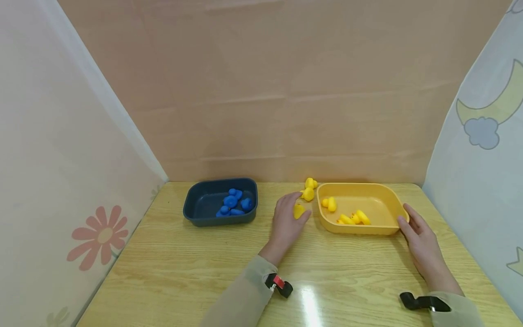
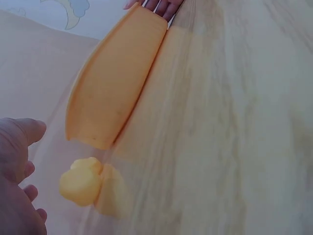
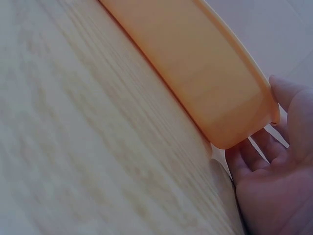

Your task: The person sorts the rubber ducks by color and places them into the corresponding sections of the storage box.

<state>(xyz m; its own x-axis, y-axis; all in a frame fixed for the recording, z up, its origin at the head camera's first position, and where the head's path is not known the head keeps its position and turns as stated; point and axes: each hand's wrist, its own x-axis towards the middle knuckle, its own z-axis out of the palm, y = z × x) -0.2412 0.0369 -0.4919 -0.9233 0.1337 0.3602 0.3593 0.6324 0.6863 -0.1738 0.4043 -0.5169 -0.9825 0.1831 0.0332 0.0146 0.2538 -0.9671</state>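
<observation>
My left hand (image 1: pixel 287 218) reaches beside a yellow toy duck (image 1: pixel 299 210) on the table, fingers and thumb spread around it. In the left wrist view a yellow duck (image 2: pixel 80 183) sits on the tabletop, apart from the fingers. Two more yellow ducks (image 1: pixel 308 194) lie just beyond, by the yellow tray's left end. Thumb at the rim and fingers against the end wall, my right hand (image 1: pixel 425 247) holds the right end of the yellow tray (image 1: pixel 380 200); the right wrist view shows this grip close up. Several yellow ducks (image 1: pixel 362 217) lie inside the tray.
A dark blue tray (image 1: pixel 198 204) with several blue ducks (image 1: pixel 230 201) stands left of my left hand. Both trays sit near the back of the wooden table (image 1: pixel 184 272), close to a brown paper backdrop (image 1: pixel 265 100). Patterned white panels (image 1: pixel 61 136) flank the table.
</observation>
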